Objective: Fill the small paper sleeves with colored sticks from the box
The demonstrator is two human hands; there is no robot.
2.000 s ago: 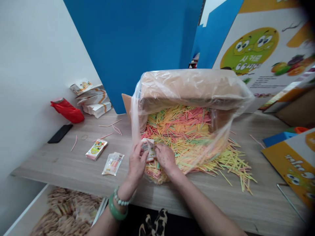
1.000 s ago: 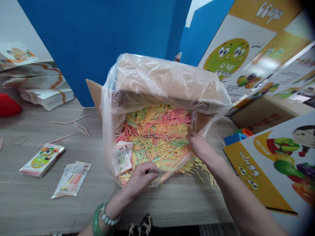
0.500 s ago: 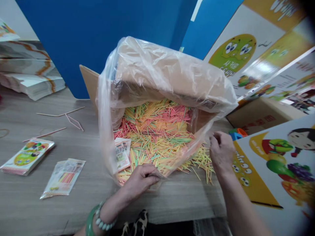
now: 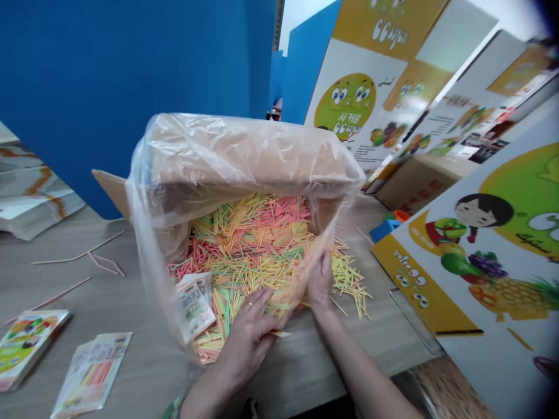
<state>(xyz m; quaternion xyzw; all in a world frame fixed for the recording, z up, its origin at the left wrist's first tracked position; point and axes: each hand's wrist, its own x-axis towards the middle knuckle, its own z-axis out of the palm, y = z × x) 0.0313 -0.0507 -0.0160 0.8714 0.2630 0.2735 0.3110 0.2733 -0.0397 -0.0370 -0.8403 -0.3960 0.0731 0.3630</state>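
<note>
A large clear plastic bag (image 4: 244,148) lines an open cardboard box and holds a heap of thin coloured sticks (image 4: 248,267). My left hand (image 4: 251,326) is at the bag's front edge, closed on the plastic, its fingers over the sticks. My right hand (image 4: 321,282) is at the bag's right front side with its fingers curled against the plastic, partly hidden. Loose yellow-green sticks (image 4: 351,282) lie beside it on the table. Small printed packets (image 4: 196,305) rest on the heap inside the bag, at the left.
On the left of the table (image 4: 144,372) are a printed packet (image 4: 94,372), a stack of printed cards (image 4: 30,343) and a few stray sticks (image 4: 105,265). A blue panel (image 4: 131,58) rises behind. Printed cartons (image 4: 471,250) and a brown box (image 4: 423,180) stand at the right.
My right hand has moved left from near the printed carton to the bag's side. My left hand has changed its hold, with its fingers further over the sticks. The view has shifted right.
</note>
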